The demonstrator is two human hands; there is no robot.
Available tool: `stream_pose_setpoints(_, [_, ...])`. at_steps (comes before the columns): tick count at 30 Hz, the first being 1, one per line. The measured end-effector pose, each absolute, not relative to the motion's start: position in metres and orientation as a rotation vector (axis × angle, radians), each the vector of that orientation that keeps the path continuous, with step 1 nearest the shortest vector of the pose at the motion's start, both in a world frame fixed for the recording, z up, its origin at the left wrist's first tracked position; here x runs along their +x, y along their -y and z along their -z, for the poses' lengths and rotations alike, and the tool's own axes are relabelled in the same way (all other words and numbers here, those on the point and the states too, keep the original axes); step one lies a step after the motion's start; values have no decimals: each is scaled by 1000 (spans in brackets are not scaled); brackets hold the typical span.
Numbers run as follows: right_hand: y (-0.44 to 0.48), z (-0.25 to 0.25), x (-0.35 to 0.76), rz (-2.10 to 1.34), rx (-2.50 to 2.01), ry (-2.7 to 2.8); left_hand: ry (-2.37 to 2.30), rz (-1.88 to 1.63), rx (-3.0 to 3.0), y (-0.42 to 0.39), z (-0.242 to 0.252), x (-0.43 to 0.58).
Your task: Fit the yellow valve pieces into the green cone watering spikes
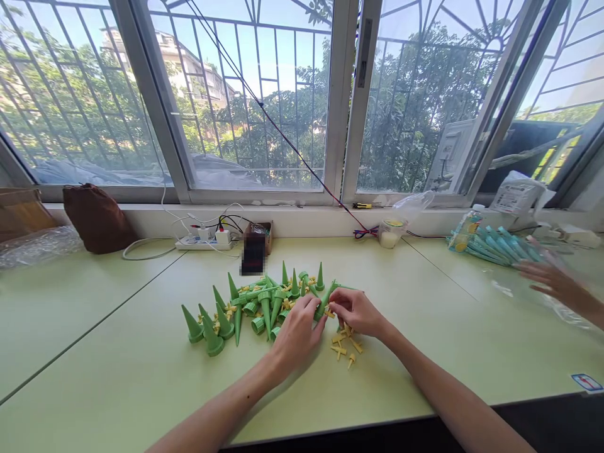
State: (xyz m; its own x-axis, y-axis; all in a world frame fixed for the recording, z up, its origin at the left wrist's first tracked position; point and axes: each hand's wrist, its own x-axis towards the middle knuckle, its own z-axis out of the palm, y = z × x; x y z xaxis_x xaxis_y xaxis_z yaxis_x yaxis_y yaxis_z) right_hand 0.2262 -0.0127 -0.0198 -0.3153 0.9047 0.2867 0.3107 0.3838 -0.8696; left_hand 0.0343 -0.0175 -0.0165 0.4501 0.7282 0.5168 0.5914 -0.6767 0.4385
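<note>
My left hand [298, 330] is closed around a green plastic cone spike [325, 298], which tilts up to the right. From the right side, my right hand [357, 311] pinches a small yellow plastic valve piece [329, 313] against the spike's lower end; the fingers partly cover it. Left of my hands spreads a pile of green cone spikes [265, 308], some standing on their wide caps, others lying down, with yellow pieces among them. Several loose yellow valve pieces [338, 350] lie on the table just below my right hand.
On the pale green table [117, 377], a power strip [202, 242] and small box [268, 236] stand at the back. A brown bag [97, 219] is back left, a plastic jar [391, 233] back right. Another person's hand [547, 277] is by turquoise packages [500, 245] at right.
</note>
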Motion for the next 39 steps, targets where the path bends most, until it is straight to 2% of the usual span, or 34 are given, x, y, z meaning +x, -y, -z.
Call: stream_pose_setpoints(39, [14,21,224,-903,-1063,1854,-1131,-989,2517,17,16,34])
